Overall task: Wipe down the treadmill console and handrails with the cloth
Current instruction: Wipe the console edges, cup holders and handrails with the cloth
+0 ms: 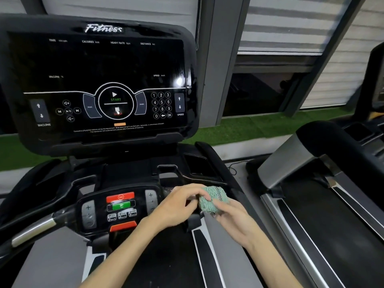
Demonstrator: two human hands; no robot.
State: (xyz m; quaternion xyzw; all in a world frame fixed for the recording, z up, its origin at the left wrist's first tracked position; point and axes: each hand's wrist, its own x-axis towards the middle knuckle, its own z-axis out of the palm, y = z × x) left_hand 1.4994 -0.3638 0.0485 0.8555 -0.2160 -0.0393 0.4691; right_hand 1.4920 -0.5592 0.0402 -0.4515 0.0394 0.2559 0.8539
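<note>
Cloth (212, 199) is being bunched into a wad just right of the lower control panel (120, 206): the grip of the left hand (178, 203) is pinching its near side, that of the right hand (232, 218) is curling under it, likely shaping a firm pad for wiping the console (104, 80) above

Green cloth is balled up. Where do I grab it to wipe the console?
Grip the cloth around its bunched middle, from the right and below, where the right hand cups it. It is wadded into a ball with no loose corner showing, so a whole-hand wrap probably beats a pinch; the left hand holds its left side.
</note>
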